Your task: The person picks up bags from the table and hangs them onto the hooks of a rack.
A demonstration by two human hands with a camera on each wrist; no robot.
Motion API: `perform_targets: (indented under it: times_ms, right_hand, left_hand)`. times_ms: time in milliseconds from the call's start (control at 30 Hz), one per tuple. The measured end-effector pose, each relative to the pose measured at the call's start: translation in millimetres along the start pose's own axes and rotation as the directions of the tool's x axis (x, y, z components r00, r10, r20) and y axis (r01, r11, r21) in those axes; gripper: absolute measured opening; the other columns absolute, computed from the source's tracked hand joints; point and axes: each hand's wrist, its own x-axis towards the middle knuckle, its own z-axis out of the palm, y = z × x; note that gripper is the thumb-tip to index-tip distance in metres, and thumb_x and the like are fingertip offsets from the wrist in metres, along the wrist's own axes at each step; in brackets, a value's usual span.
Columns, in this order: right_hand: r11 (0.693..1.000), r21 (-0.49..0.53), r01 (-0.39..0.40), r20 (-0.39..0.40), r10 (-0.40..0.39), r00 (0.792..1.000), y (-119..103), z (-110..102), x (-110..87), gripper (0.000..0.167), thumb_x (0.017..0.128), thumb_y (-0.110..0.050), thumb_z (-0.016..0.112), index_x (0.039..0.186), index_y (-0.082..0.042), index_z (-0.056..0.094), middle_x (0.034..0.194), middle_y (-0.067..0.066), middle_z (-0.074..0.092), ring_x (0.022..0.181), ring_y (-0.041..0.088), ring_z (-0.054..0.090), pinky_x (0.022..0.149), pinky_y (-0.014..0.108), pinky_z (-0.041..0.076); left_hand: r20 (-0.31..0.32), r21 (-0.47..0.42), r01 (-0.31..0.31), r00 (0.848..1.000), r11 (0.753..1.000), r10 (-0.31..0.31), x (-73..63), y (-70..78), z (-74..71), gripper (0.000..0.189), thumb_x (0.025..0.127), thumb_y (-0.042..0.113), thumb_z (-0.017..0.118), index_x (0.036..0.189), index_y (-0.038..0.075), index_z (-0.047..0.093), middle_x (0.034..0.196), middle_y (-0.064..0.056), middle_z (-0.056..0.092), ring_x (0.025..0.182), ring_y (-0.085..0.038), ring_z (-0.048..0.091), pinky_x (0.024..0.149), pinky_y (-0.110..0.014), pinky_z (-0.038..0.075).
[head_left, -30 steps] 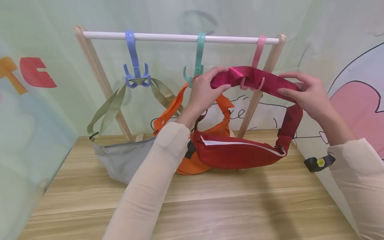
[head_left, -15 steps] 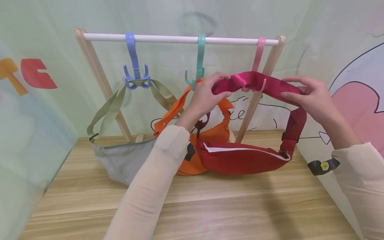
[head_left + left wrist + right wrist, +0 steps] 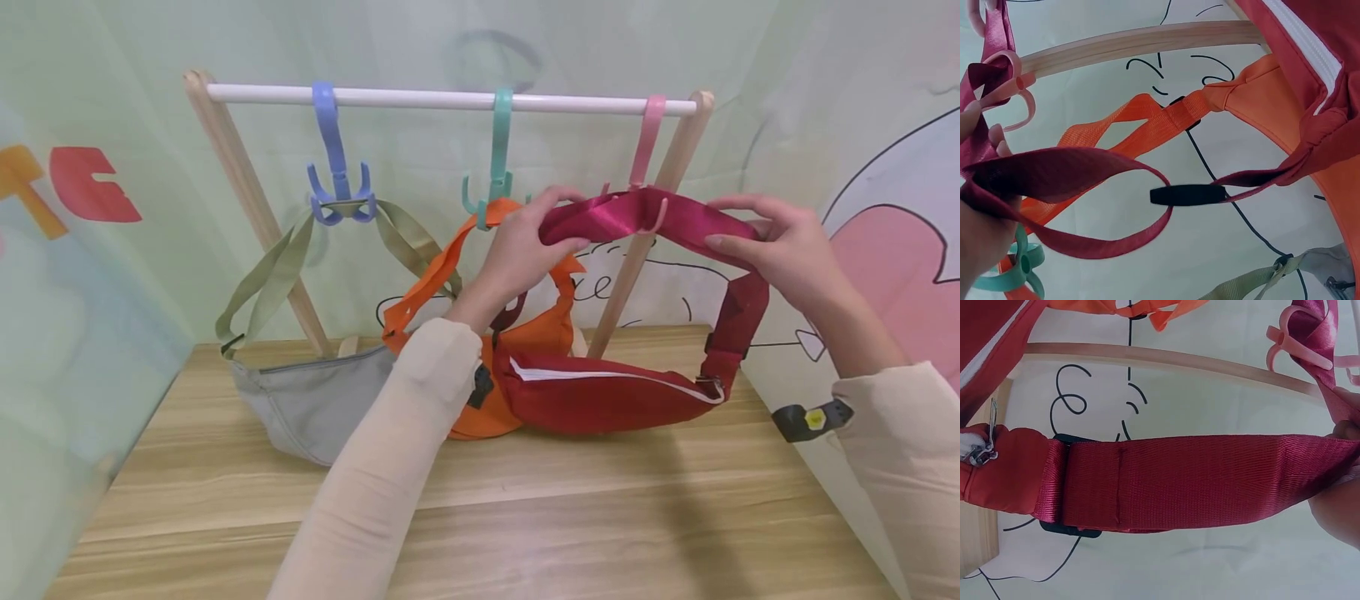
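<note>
A dark red bag (image 3: pixel 600 404) with a white zipper hangs at the right of the rack by its wide magenta-red strap (image 3: pixel 682 218). My left hand (image 3: pixel 528 237) pinches the strap on one side of the pink hook (image 3: pixel 647 142), and my right hand (image 3: pixel 780 242) pinches it on the other side. Between the hands the strap lies over the pink hook, one prong showing in front of it. In the left wrist view a black slider (image 3: pixel 1188 194) sits on the strap's looped end. The right wrist view has the strap's broad band (image 3: pixel 1210 481) running taut to my fingers.
An orange bag (image 3: pixel 551 329) hangs from the green hook (image 3: pixel 501 142), partly behind my left arm. A grey bag (image 3: pixel 315 400) hangs by a green strap from the blue hook (image 3: pixel 330 142). The hooks sit on a white rail (image 3: pixel 427 97) above a wooden tabletop (image 3: pixel 525 517).
Both hands and the red strap have come down slightly, and the left hand has shifted a little right. The strap has settled lower on the pink hook, and the red bag has dropped.
</note>
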Motion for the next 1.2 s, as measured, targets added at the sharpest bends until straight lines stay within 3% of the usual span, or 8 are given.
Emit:
perform_targets:
  times_ms: [333, 500, 833, 1200]
  right_hand:
    - [1.000, 0.001, 0.010, 0.004, -0.010, 1.000, -0.9, -0.4, -1.7, 0.044, 0.082, -0.025, 0.069, 0.124, -0.023, 0.056, 0.074, -0.005, 0.066, 0.069, 0.007, 0.059, 0.058, 0.021, 0.044]
    - [1.000, -0.003, 0.011, 0.017, -0.011, 1.000, -1.6, -1.0, -2.0, 0.044, 0.082, -0.024, 0.069, 0.124, -0.023, 0.056, 0.073, -0.005, 0.066, 0.068, 0.008, 0.060, 0.058, 0.022, 0.044]
    - [1.000, -0.018, 0.015, 0.021, -0.015, 1.000, -1.8, -1.8, -1.4, 0.045, 0.082, -0.025, 0.069, 0.125, -0.022, 0.055, 0.074, -0.006, 0.066, 0.069, 0.008, 0.061, 0.059, 0.021, 0.045]
    - [0.999, 0.007, 0.040, 0.028, -0.040, 0.999, 0.3, -0.8, -0.2, 0.043, 0.082, -0.021, 0.069, 0.123, -0.021, 0.057, 0.072, -0.004, 0.067, 0.068, 0.007, 0.061, 0.059, 0.019, 0.045]
  left_hand:
    - [-0.018, -0.010, 0.008, 1.000, 1.000, -0.008, 2.3, 2.3, 2.1, 0.049, 0.081, 0.027, 0.070, 0.125, 0.019, 0.050, 0.110, -0.002, 0.059, 0.095, -0.014, 0.053, 0.071, -0.022, 0.048]
    - [-0.009, 0.016, 0.033, 0.999, 0.999, -0.033, 3.4, 5.0, 0.9, 0.049, 0.082, 0.029, 0.068, 0.127, 0.022, 0.049, 0.105, -0.002, 0.060, 0.088, -0.014, 0.053, 0.067, -0.022, 0.047]
    - [0.042, 0.040, 0.026, 0.999, 0.999, -0.028, 6.5, 5.7, 0.8, 0.032, 0.085, 0.027, 0.065, 0.115, 0.017, 0.058, 0.098, 0.000, 0.062, 0.083, -0.013, 0.054, 0.067, -0.022, 0.046]
    - [0.106, -0.085, 0.055, 0.993, 0.995, -0.046, 7.1, 2.0, 1.5, 0.023, 0.089, 0.020, 0.060, 0.110, 0.012, 0.055, 0.096, -0.003, 0.060, 0.077, -0.016, 0.059, 0.066, -0.024, 0.050]
